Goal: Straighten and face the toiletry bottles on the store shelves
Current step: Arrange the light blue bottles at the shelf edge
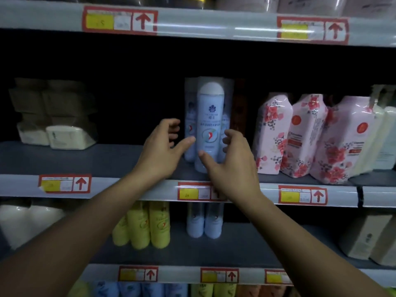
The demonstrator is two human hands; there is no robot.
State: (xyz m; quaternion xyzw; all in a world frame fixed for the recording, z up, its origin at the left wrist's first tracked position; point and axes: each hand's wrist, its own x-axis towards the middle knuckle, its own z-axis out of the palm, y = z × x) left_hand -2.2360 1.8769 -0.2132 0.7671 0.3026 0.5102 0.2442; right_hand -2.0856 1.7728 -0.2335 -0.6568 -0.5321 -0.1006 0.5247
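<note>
A pale blue bottle [210,125] with a white cap stands upright at the front of the middle shelf [85,159], label facing out. It is wrapped in clear plastic with two more blue bottles just behind it. My left hand [162,148] is beside its left flank, fingers spread and loosely bent, thumb tip touching the wrap. My right hand [231,161] is at its right flank, thumb across the lower front, fingers loosely bent beside the wrap. Neither hand is closed round it.
Pink floral refill pouches [304,136] lean to the right of the bottle. White packs [64,136] sit far left on the same shelf. The shelf below holds yellow bottles [147,226] and blue bottles [203,221]. Price-tag rails [302,195] edge each shelf.
</note>
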